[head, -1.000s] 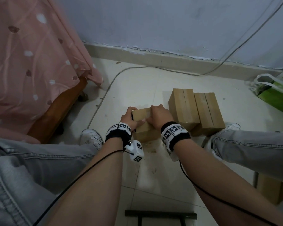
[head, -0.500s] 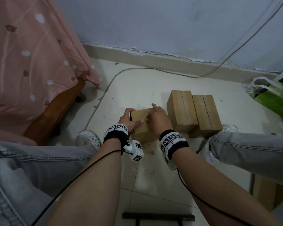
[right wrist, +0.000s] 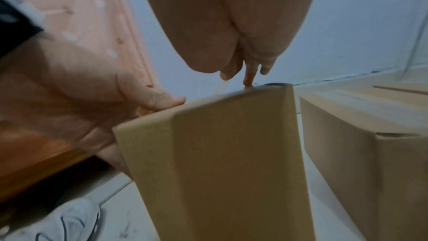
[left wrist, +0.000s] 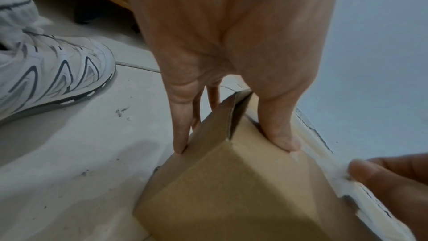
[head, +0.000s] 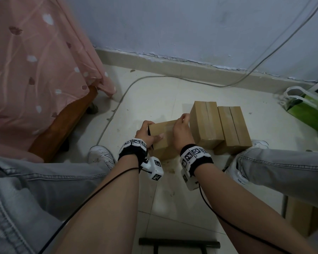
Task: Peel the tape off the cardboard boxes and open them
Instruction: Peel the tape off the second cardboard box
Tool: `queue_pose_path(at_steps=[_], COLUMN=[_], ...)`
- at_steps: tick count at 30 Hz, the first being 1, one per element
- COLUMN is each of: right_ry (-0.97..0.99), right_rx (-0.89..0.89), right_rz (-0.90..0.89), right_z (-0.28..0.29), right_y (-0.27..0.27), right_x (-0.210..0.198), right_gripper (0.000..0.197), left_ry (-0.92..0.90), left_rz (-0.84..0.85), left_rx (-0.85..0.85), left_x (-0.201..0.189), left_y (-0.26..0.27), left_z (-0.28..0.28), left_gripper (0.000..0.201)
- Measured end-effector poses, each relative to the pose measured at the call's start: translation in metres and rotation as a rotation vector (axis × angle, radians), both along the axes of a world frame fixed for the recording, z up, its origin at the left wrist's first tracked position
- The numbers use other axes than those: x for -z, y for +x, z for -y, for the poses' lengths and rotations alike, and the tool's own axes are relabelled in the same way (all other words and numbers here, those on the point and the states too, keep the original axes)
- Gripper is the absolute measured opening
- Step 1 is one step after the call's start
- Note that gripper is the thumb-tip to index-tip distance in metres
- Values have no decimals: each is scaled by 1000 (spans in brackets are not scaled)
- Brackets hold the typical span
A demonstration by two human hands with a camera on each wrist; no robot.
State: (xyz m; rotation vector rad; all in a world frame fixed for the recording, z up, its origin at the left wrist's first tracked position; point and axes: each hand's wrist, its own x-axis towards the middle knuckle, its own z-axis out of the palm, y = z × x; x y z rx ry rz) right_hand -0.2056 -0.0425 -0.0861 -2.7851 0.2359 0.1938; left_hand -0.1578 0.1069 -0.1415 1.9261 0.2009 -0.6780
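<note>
A small cardboard box (head: 161,132) (left wrist: 231,190) (right wrist: 220,153) stands on the tiled floor between my feet. My left hand (head: 145,132) (left wrist: 231,43) grips its left end, thumb on the top face and fingers down the end flap, which gapes slightly. My right hand (head: 181,129) (right wrist: 231,25) reaches over the box to its far top edge, where thumb and fingertips pinch what looks like a thin strip of clear tape. Two more taped boxes (head: 206,123) (head: 234,129) lie side by side just to the right.
A bed with a pink cloth (head: 35,70) and wooden frame (head: 62,125) stands left. A cable (head: 117,107) runs along the floor to the wall. A green bag (head: 310,110) sits far right. My shoes (head: 101,156) (head: 261,143) flank the boxes.
My right hand has slid from lying over the box top to its far edge, with the fingertips now lifted there. The left hand keeps its grip on the left end.
</note>
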Motion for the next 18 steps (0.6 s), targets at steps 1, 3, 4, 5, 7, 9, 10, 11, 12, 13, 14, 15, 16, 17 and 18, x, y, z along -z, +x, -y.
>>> queue_pose_path(at_steps=[1, 3, 4, 5, 7, 9, 10, 11, 12, 13, 14, 15, 16, 17, 18], right_ry=[38, 126, 161, 181, 217, 214, 177, 137, 114, 113, 123, 134, 137, 130, 115], right_rx=[50, 94, 95, 92, 80, 26, -26, -69, -90, -91, -83, -74, -70, -69, -69], right_rz=[-16, -43, -39, -23, 44, 73, 57, 27, 7, -8, -7, -5, -2, -7, -6], right_z=[1, 3, 4, 5, 9, 11, 11, 9, 8, 6, 4, 3, 1, -1, -1], right_y=[2, 7, 10, 13, 18, 23, 24, 23, 22, 21, 20, 19, 19, 20, 21], right_x=[2, 3, 3, 4, 3, 3, 4, 5, 8, 9, 11, 12, 12, 12, 11], right_gripper=[47, 47, 41, 33, 29, 33, 31, 28, 26, 25, 25, 25, 25, 24, 22], left_ry=[-2, -3, -5, -4, -2, 14, 16, 18, 21, 24, 24, 27, 27, 28, 24], left_rz=[-1, -4, -5, -4, -2, 3, 6, 9, 14, 14, 14, 11, 8, 3, 1], left_rx=[-1, -2, -2, -1, -3, 2, 4, 7, 12, 19, 25, 31, 32, 32, 32], left_x=[0, -1, -2, -2, -4, -5, -5, -5, -5, -6, -6, -6, -7, -7, -6], left_y=[0, 0, 0, 0, -1, -1, -2, -2, -2, -3, -3, -3, -4, -3, -3], left_z=[0, 0, 1, 0, 1, 0, 0, 0, -1, -1, -1, -1, -1, -1, 0], left_gripper=[54, 54, 55, 55, 55, 56, 57, 57, 57, 58, 59, 60, 62, 64, 64])
